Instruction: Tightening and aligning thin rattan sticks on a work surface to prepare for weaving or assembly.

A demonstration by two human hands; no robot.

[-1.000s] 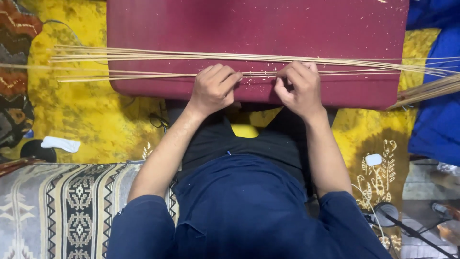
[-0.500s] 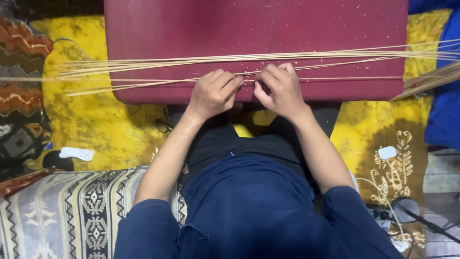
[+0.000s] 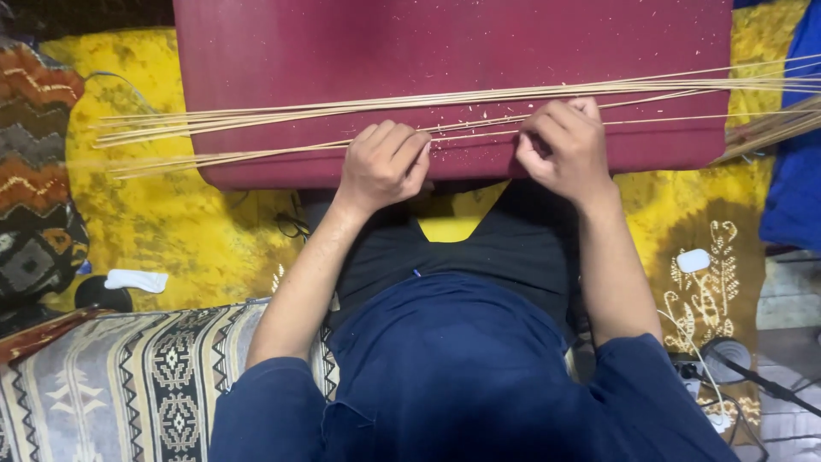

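Sticks [image 3: 282,151] under both hands [image 3: 470,158]

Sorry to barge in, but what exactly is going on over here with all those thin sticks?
A person in a dark blue top sits at a maroon board on a yellow cloth. Both hands rest on long, thin pale sticks laid across the board: the left hand curls over one strand, and the right hand pinches the same strand further along. Small pale shavings dot the board. More sticks lie at the right edge.
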